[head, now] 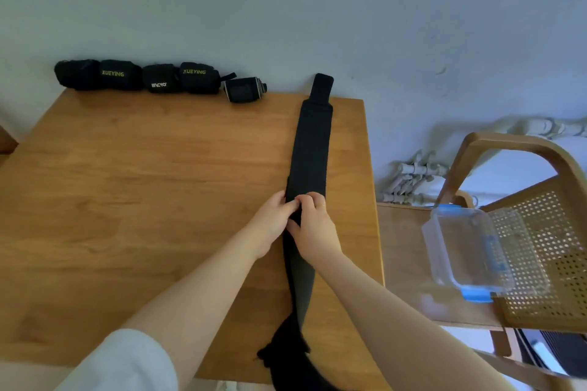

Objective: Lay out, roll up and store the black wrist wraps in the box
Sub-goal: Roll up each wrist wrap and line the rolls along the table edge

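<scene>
A long black wrist wrap (313, 146) lies stretched out along the right side of the wooden table (143, 200), its far end reaching the wall and its near end hanging over the front edge. My left hand (273, 219) and my right hand (313, 225) meet at the wrap's middle, fingers curled and pinching the fabric. Several rolled black wraps (139, 76) line the back edge by the wall. A clear plastic box (470, 251) with blue clips stands open on a chair seat to the right.
The wooden chair (521, 232) with a cane back stands right of the table. The wall runs directly behind the table. White pipes (413, 181) run low along the wall between table and chair.
</scene>
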`<state>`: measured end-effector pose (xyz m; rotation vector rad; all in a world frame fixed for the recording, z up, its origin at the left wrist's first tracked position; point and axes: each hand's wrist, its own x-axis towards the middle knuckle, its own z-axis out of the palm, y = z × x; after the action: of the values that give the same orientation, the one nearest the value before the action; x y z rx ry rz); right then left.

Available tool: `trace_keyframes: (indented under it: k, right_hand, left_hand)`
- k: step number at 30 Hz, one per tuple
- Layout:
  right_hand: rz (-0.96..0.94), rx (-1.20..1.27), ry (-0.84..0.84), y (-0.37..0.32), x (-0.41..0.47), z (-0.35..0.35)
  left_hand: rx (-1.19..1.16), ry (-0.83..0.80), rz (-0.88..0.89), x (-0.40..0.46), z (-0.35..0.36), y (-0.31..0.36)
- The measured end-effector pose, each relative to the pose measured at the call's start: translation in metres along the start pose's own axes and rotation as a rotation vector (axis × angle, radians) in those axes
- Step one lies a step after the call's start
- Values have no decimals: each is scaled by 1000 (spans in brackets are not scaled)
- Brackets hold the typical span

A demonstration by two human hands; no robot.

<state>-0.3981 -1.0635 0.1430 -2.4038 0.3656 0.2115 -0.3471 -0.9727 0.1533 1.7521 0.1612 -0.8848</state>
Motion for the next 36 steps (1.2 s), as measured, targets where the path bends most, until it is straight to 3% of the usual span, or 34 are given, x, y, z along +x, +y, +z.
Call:
trace_keyframes:
  k: [5,9,12,14,16,19,21,23,25,28,33,36]
  right_hand:
    - [30,-107,-97,-7,6,18]
    - [16,-135,-179,-12,3,19]
    - [3,-94,-211,-11,-14,24]
    - [-5,-49,-149,-8,-36,30]
    - [6,-43,15,-2,-63,36]
    - [71,-35,144,10,-109,47]
    - [113,-25,151,15,-141,56]
    - [181,-6,207,18,-171,64]
    - [321,56,242,15,-198,72]
    - [527,233,183,3,-219,81]
    - [629,356,214,-18,-204,76]
    - [687,551,133,-29,-198,68]
  left_hand:
    - [308,222,-4,-33,-20,-24]
    - [430,21,-188,-68,-26,-56]
    - [592,-21,-151,-86,-28,-80]
    - [666,29,-90,-92,-33,-94]
    - [696,65,-46,-97,-38,-106]
    - [771,71,130,-105,-42,-121]
    - [834,51,365,-108,-42,-129]
    - [916,-13,606,-105,-41,-136]
    - [982,-84,703,-100,-40,-144]
    - [1016,-196,636,-100,-41,-147]
    - [1124,-393,439,-109,-45,-126]
    - [1179,-442,342,-116,-45,-119]
